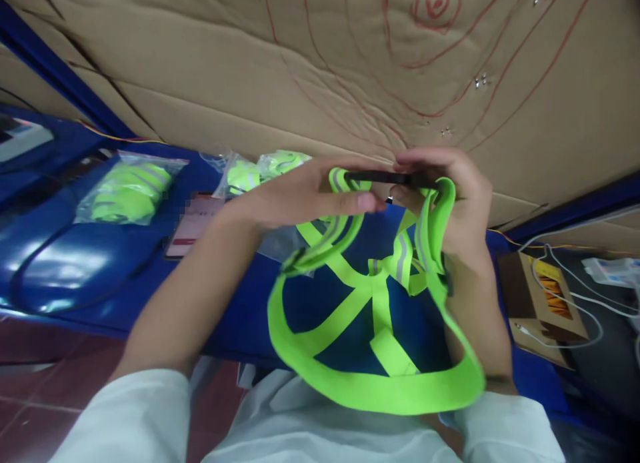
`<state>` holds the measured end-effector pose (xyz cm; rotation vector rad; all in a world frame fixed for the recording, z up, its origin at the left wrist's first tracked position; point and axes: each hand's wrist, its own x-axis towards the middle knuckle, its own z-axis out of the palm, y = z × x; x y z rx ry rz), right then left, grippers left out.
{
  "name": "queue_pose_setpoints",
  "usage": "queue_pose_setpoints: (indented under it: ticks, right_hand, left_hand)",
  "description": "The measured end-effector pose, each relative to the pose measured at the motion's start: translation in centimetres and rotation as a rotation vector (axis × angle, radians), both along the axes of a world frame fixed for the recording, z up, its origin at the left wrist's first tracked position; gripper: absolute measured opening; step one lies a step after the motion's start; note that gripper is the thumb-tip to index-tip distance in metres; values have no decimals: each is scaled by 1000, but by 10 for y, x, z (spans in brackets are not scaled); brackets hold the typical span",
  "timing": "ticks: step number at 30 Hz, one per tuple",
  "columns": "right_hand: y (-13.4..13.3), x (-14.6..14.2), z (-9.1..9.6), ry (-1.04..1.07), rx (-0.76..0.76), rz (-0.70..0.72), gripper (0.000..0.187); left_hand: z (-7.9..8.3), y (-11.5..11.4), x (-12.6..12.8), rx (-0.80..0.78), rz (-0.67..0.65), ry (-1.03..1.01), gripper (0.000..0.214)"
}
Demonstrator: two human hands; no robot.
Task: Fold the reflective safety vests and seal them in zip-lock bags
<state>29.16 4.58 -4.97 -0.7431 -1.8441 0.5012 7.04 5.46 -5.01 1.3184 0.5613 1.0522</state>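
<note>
A neon-green reflective harness vest (pixel 373 389) with grey stripes hangs between my hands, its straps crossing in the middle and its waist loop drooping toward me. My left hand (pixel 330 189) grips a strap end at one side of a black buckle (pixel 383 177), thumb pointing right. On the other side, my right hand (pixel 453 189) is closed around the opposite strap end and the buckle. The two buckle halves look joined or nearly so; I cannot tell which. My right fingers are partly hidden behind the buckle and strap.
Bagged green vests (pixel 133 191) lie on the blue table (pixel 75 269), with more bags (pixel 270 166) behind my left wrist. A phone (pixel 193 226) lies under my left forearm. Cardboard with red lines (pixel 325 69) rises behind. To the right are an open carton (pixel 545 296) and white cables (pixel 595 316).
</note>
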Motion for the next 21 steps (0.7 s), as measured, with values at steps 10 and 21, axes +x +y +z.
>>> queue_pose_setpoints:
  ticks: [10,21]
  right_hand:
    - [35,38,-11,-97,-499,329,74]
    - [32,0,-26,191,-584,252,49]
  left_hand:
    - [-12,13,-2,-121,28,-213,41]
    - [-10,5,0,-141,-68,-507,40]
